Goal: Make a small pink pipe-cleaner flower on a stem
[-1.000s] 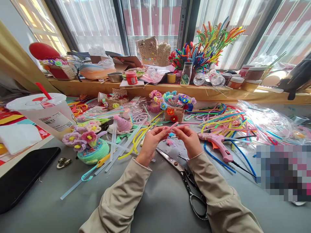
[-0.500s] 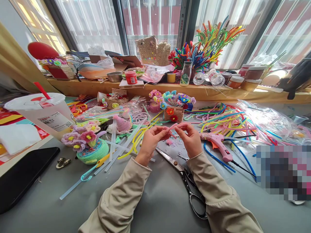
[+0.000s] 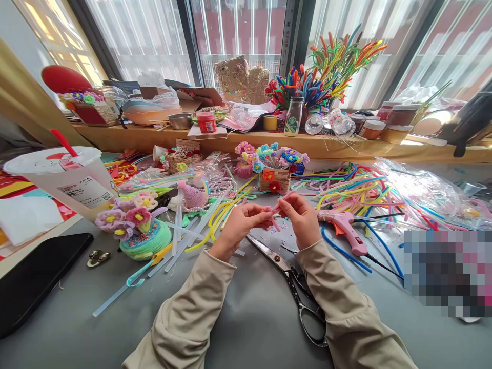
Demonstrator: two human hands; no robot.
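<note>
Between my two hands is a pink pipe cleaner [image 3: 275,223], bent, with a loose end pointing down. My left hand [image 3: 244,223] pinches one part of it between thumb and fingers. The fingers of my right hand [image 3: 299,214] close on another part, just to the right. Below the hands lie metal scissors [image 3: 273,257] with black handles, blades slightly apart, pointing up and left. A pink glue gun [image 3: 345,229] rests to the right of my right hand.
A flower-topped green cupcake shape [image 3: 144,236], clear glue sticks [image 3: 179,220], a drink cup [image 3: 73,179] and a black phone [image 3: 40,282] are on the left. Many coloured pipe cleaners [image 3: 357,192] lie on the right. Behind stands a small flower basket [image 3: 274,180].
My left hand has turned and lowered slightly, and the pink pipe cleaner's angle has changed, its loose end now hanging lower. My right hand keeps its pinch nearly in place.
</note>
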